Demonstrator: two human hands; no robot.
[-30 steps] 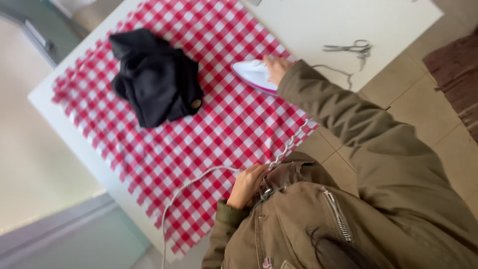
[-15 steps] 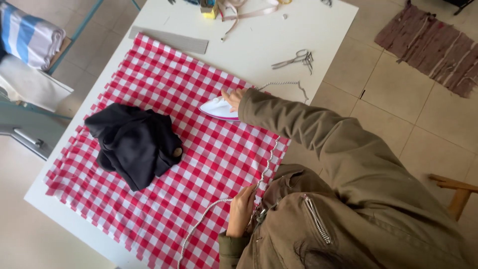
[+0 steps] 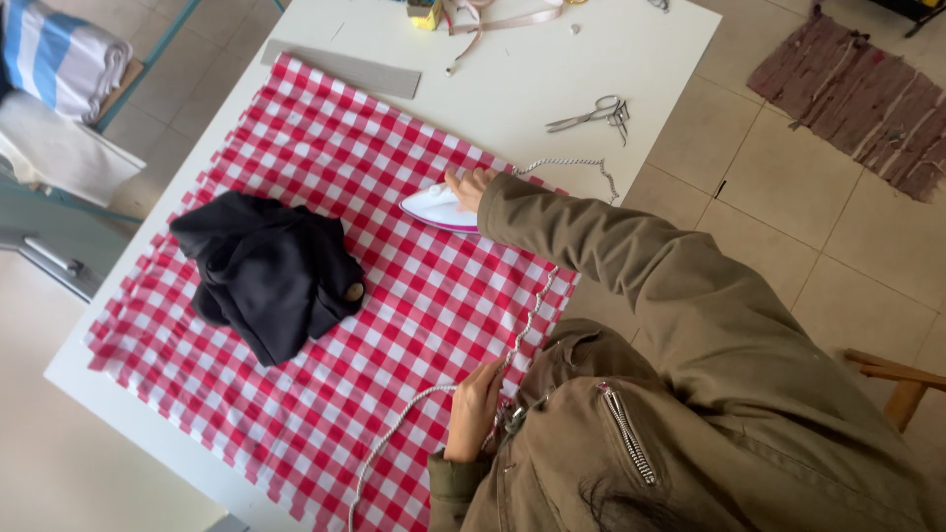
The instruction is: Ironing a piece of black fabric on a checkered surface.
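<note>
A white and pink iron (image 3: 434, 208) rests on a red and white checked cloth (image 3: 394, 325) spread over a white table (image 3: 601, 59). My right hand (image 3: 470, 186) grips the iron's handle. My left hand (image 3: 474, 411) is closed on the iron's braided cord (image 3: 399, 431) near the table's front edge. A crumpled black garment (image 3: 268, 273) with a round button lies on the cloth to the left of the iron.
Scissors (image 3: 594, 113) lie on the bare table beyond the iron. A grey strip (image 3: 341, 68) sits at the cloth's far edge. Straps and small items (image 3: 483, 15) are at the table's far end. A brown rug (image 3: 862, 94) lies on the tiled floor; folded striped fabric (image 3: 59, 54) is at left.
The view has swung, showing more of the table's far end. My right hand stays on the iron and my left hand stays on the cord.
</note>
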